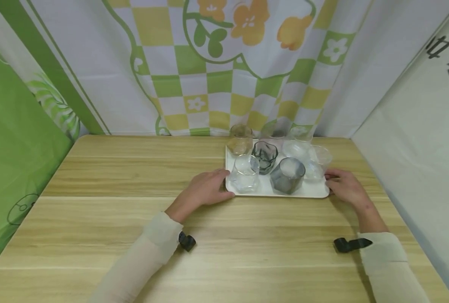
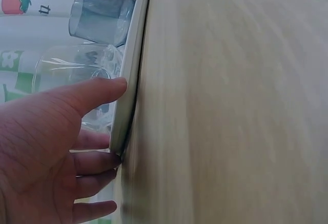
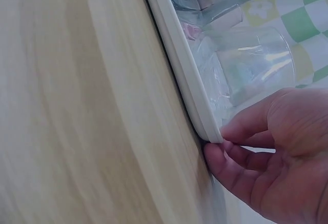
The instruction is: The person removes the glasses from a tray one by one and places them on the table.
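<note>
A white rectangular tray [image 1: 270,195] lies near the table's back edge, carrying several drinking glasses. My left hand [image 1: 208,187] holds its front left corner, thumb on the rim and fingertips at the side edge. At the front right corner, my right hand [image 3: 277,157] pinches the rim, with fingers curled at the underside. Closest to the left hand stands a clear glass [image 1: 245,179]; another clear glass [image 1: 317,164] stands by the right hand. A grey-blue glass [image 1: 287,179], a dark grey faceted glass [image 1: 265,159] and an amber glass [image 1: 240,143] share the tray.
The wooden table [image 1: 133,235] extends to the left and in front of the tray. A checked floral curtain [image 1: 224,80] hangs right behind the glasses. Green cloth [image 1: 16,139] borders the left side, and a pale sheet [image 1: 421,126] the right.
</note>
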### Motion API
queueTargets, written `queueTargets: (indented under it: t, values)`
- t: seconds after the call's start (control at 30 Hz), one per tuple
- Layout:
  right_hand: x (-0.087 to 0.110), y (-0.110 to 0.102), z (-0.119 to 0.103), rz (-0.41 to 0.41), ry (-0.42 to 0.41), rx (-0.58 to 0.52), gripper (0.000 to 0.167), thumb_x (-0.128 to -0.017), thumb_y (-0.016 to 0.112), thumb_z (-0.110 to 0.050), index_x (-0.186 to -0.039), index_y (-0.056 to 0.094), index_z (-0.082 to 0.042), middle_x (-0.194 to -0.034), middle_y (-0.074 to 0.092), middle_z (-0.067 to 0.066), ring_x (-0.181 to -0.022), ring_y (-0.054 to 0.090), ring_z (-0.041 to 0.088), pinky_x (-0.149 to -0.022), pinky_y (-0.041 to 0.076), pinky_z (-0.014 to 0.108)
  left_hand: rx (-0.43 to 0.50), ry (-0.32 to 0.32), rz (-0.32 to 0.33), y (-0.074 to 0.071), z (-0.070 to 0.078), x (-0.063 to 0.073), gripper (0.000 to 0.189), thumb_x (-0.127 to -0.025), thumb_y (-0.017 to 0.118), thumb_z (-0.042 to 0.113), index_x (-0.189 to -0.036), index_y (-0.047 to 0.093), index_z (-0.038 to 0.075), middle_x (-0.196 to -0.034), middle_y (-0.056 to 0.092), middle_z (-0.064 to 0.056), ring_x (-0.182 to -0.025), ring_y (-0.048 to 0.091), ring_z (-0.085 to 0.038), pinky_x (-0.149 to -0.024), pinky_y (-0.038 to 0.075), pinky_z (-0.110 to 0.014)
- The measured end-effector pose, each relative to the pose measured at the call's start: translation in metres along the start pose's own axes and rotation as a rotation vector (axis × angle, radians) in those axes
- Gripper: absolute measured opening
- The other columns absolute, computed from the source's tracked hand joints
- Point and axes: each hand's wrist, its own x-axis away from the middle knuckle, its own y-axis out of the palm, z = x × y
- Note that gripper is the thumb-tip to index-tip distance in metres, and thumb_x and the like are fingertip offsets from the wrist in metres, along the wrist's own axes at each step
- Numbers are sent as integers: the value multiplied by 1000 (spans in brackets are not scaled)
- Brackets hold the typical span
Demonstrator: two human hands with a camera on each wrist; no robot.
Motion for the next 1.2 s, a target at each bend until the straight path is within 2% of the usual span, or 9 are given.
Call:
queueTargets:
  t: [0.2, 0.37, 0.53, 0.73, 0.83, 1.07, 1.2]
  values:
    - [-3, 8, -9, -26, -18, -42, 44, -97, 57, -2, -134, 51, 21, -126, 60, 36, -92, 64, 15, -67, 55, 22, 14, -31, -31, -5, -10, 11, 77, -97, 67, 50, -154, 43, 4, -157, 44, -15, -141, 45, -31, -113, 39, -47]
    - [-5, 15, -19, -46, -29, -78, 46, -95, 60, -1, -135, 51, 20, -127, 60, 36, -98, 66, 24, -69, 57, 25, 49, -52, -50, -7, -20, 20, 78, -98, 67, 49, -157, 39, 6, -160, 41, -13, -143, 43, -31, -113, 38, -48]
    - [-9, 20, -27, -60, -27, -77, 48, -93, 60, 0, -135, 51, 20, -127, 60, 36, -103, 64, 32, -69, 56, 26, 74, -53, -42, -8, -31, 27, 78, -97, 66, 50, -158, 38, 10, -159, 42, -11, -140, 46, -32, -111, 41, -50]
    - [-13, 27, -36, -69, -25, -92, 50, -93, 61, 0, -137, 50, 19, -129, 59, 35, -100, 66, 31, -70, 57, 26, 102, -53, -13, -12, -42, 34, 76, -96, 68, 49, -157, 41, 11, -155, 47, -12, -136, 51, -34, -109, 43, -51]
    - [-15, 31, -38, -82, -27, -121, 52, -92, 61, 1, -139, 49, 18, -130, 58, 34, -99, 65, 30, -71, 57, 27, 103, -50, -1, -13, -47, 37, 76, -96, 69, 46, -156, 42, 9, -157, 45, -14, -135, 51, -37, -109, 42, -52]
    - [-18, 39, -41, -100, -17, -173, 58, -91, 62, 2, -144, 44, 17, -134, 56, 34, -105, 64, 33, -76, 59, 30, 122, -56, -24, -20, -54, 43, 77, -97, 68, 43, -156, 40, 4, -160, 39, -16, -137, 48, -41, -111, 39, -54]
    - [-21, 38, -44, -109, -14, -193, 60, -90, 62, 2, -145, 43, 17, -132, 56, 33, -108, 63, 35, -76, 59, 31, 145, -74, -36, -23, -55, 43, 78, -97, 68, 44, -157, 38, 5, -155, 46, -19, -134, 50, -42, -110, 40, -55]
